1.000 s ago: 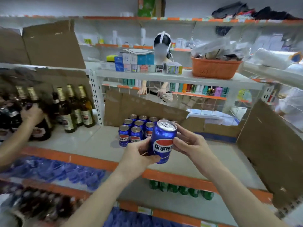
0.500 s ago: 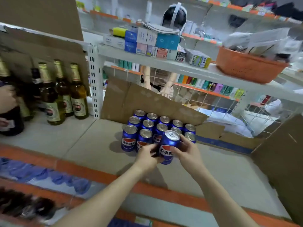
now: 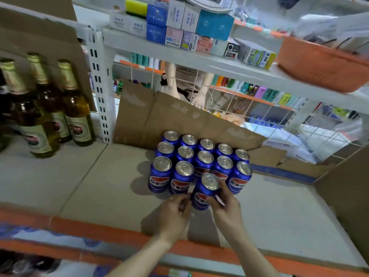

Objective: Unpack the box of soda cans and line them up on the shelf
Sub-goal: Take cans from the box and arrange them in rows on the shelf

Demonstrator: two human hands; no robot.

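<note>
My left grip (image 3: 175, 211) and right grip (image 3: 225, 206) hold a blue can (image 3: 205, 191) upright before the can rows (image 3: 199, 156) on the shelf (image 3: 79, 186).

Both forearms come up from the bottom edge and angle in toward each other, bare to the wrist. The left hand (image 3: 175, 214) is seen from the back, knuckles up, with its fingers curled in toward the middle; the fingertips are tucked out of sight, so it's hard to say how tightly they grip the can (image 3: 205, 191) between the two hands. The right hand (image 3: 226, 208) sits a touch higher and further forward, thumb across the front of the can and fingers wrapped round its far side. The two wrists are close together, nearly level, palms facing each other.
</note>
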